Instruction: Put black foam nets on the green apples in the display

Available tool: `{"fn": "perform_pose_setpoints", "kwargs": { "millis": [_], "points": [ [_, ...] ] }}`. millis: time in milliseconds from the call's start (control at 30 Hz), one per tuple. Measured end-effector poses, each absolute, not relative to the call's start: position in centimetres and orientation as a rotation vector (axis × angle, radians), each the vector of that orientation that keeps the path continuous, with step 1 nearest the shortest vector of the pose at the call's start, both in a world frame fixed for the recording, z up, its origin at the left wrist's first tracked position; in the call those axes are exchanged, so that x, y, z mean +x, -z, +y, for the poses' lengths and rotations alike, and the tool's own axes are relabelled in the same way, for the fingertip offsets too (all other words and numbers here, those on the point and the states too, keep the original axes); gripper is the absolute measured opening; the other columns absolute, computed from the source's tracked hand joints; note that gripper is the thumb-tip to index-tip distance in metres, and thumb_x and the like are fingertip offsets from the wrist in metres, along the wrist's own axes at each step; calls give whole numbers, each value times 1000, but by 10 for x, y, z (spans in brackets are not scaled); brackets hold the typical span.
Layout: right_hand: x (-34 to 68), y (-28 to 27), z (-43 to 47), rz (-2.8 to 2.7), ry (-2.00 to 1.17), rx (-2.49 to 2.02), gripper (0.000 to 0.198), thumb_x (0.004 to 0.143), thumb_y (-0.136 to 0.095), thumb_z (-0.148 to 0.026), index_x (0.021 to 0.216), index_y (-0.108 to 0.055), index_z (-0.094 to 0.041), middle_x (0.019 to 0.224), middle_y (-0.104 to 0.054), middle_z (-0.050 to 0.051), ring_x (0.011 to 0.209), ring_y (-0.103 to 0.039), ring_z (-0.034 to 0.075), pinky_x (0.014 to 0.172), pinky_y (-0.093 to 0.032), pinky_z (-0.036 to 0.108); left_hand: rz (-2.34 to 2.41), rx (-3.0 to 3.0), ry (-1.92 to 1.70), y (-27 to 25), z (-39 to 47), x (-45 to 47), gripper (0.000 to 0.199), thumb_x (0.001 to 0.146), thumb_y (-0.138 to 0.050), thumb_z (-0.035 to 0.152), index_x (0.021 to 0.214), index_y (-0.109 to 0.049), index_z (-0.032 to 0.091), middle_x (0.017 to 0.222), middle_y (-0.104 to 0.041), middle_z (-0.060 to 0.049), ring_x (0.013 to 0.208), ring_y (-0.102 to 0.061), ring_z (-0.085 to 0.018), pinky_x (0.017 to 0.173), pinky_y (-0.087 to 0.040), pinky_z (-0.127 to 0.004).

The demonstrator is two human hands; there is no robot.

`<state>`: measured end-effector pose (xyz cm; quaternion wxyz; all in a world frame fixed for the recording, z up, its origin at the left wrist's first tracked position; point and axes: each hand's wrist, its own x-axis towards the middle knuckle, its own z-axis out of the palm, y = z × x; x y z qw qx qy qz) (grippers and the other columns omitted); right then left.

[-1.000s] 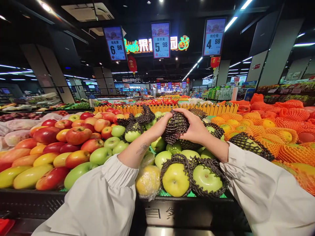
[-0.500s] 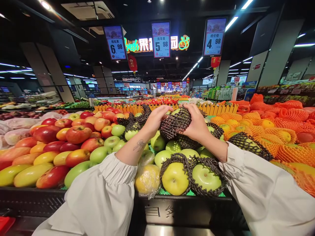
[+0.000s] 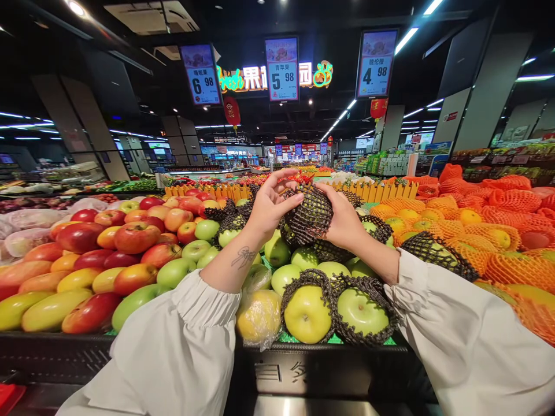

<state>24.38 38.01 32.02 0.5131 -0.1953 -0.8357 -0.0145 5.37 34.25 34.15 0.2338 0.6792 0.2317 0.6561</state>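
A green apple in a black foam net [image 3: 309, 215] is held up over the display, the net covering nearly all of it. My right hand [image 3: 341, 218] wraps round its right side. At its left, my left hand [image 3: 272, 203] has its fingers apart, with the thumb across the near side of the net; whether the thumb presses on it I cannot tell. Below lie bare green apples [image 3: 286, 278]. Along the front edge sit a yellow-green apple [image 3: 307, 315] and a green apple [image 3: 363, 312], each partly sleeved in black netting.
Red and yellow mangoes and apples [image 3: 135, 237] are heaped on the left. Oranges in orange foam nets [image 3: 463, 234] fill the right. A plastic-wrapped yellow fruit [image 3: 259, 316] rests at the black front edge [image 3: 321, 349]. A low yellow fence [image 3: 381, 190] stands behind; price screens [image 3: 281, 69] hang above.
My left hand has turned and its thumb has swung down to the net's near side. The netted apple has turned more upright in my right hand.
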Motion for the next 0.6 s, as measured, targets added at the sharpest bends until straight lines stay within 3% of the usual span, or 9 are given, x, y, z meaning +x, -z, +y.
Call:
{"fn": "perform_pose_setpoints", "kwargs": {
  "millis": [100,167,300,400,500,600],
  "points": [
    [244,-322,373,-2062,-87,-404,103,63,-81,-31,154,-33,-28,152,-53,11,123,-61,36,105,-50,57,714,1851,-1961,-341,348,53,56,66,-89,45,110,-62,23,113,-63,-6,105,-60,-19,94,-51,-32],
    [243,-324,368,-2094,-101,-334,106,66,-80,-29,158,-27,-32,157,-48,8,124,-61,34,107,-50,56,771,1869,-1984,-341,349,54,52,67,-87,47,105,-62,21,114,-64,-7,105,-60,-20,97,-49,-33],
    [244,-326,366,-2037,15,-258,86,71,-80,-32,149,-44,-28,147,-58,11,128,-60,33,110,-47,54,867,1812,-1849,-339,347,59,43,78,-76,53,102,-62,21,105,-66,-5,103,-61,-21,97,-48,-34],
    [244,-325,369,-1893,29,-320,73,69,-81,-38,136,-54,-26,133,-65,12,123,-62,34,108,-49,55,920,1707,-1706,-337,343,62,39,87,-62,57,103,-64,21,111,-67,-5,103,-61,-21,89,-50,-33],
    [244,-324,373,-1765,-47,-417,69,68,-81,-42,129,-54,-27,130,-64,11,118,-63,32,105,-51,54,949,1795,-1642,-337,339,62,39,89,-60,55,110,-64,23,120,-66,-5,107,-61,-23,85,-51,-33],
    [244,-324,378,-1708,-149,-469,69,69,-80,-43,128,-49,-26,131,-62,12,116,-64,30,104,-52,52,830,2014,-1622,-337,339,62,46,85,-68,53,119,-61,23,126,-64,-7,117,-58,-25,94,-51,-35]
  ]
}}
